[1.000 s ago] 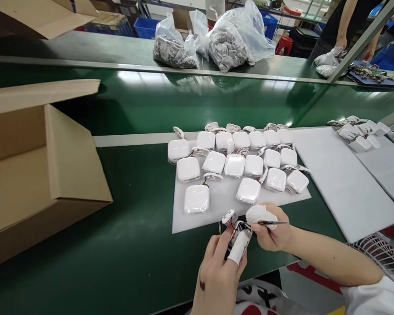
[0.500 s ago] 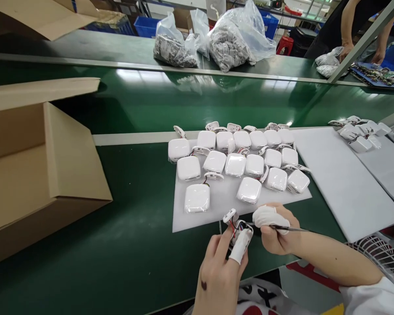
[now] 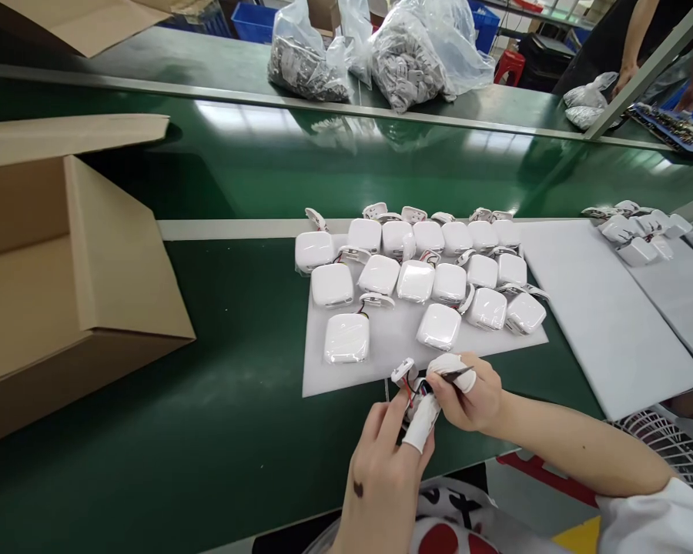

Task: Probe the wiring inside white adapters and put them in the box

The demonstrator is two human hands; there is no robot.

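My left hand is closed around a small white electronic device, its casing open with red and black wires showing. A small white cover hangs off it on the wires. My right hand pinches slim dark tweezers right beside the device; their tips are hidden by the fingers. White finger cots wrap fingers on both hands. Beyond my hands, several rounded-square white devices in clear film lie in rows on a white foam sheet, many with small wired covers attached.
An open cardboard box stands on the green bench at left. To the right lie another white sheet and more white devices. Bags of small parts sit on the back shelf. A co-worker's hands show at upper right.
My right hand has moved left, bringing the tweezers up against the device. The left hand keeps its hold on the device. The view has shifted slightly, with the background higher in frame.
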